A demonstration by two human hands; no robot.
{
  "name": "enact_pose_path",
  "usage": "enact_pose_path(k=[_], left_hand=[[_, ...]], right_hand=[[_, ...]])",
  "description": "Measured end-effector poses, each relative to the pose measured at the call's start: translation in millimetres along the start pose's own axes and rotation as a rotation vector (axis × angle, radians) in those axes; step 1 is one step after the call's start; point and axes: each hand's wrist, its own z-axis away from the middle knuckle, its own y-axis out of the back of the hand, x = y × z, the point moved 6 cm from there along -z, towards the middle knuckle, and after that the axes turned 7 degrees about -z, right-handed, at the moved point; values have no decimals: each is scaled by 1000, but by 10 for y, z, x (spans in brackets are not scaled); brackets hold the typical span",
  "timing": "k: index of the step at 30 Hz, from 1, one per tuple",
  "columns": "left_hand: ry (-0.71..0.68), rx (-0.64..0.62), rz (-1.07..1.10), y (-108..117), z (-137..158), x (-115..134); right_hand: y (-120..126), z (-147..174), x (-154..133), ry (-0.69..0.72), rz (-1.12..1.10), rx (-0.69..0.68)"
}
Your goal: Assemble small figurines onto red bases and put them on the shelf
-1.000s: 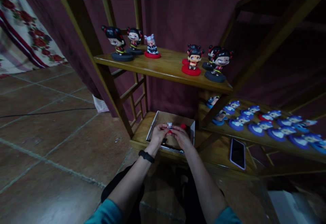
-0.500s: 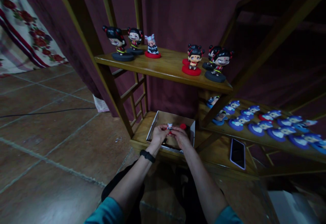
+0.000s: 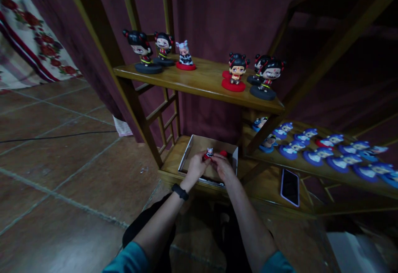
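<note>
Figurine [image 3: 210, 151] is held over the open box [image 3: 202, 141], its head up and its long axis near to upright; its face is too small for us to read. Fingers of our left hand [image 3: 197, 166] and right hand [image 3: 222, 167] are clamped on its red base [image 3: 206, 156]. Since half a second ago, we have shifted it slightly toward the box's right side. Inside the box, beyond our right hand, lies a red thing [image 3: 223, 153], partly hidden.

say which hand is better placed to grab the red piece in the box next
Probably the right hand: it is nearest the red piece, while the left hand is farther off, past the small figurine between them.
</note>
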Motion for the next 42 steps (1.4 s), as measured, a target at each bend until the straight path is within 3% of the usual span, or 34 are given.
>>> enact_pose_path(k=[3, 7, 14, 24, 42], left_hand=[[-62, 26, -273, 23, 64, 92], [-117, -47, -569, -17, 148, 185], [-260, -89, -873, -87, 211, 297], [-360, -129, -967, -143, 212, 372], [-439, -91, -1037, -223, 245, 355]], right_hand=[[6, -1, 6, 1, 8, 2], [15, -25, 38, 12, 19, -6], [34, -57, 50, 37, 32, -15], [42, -74, 21, 44, 52, -20], [121, -107, 33, 72, 45, -5]])
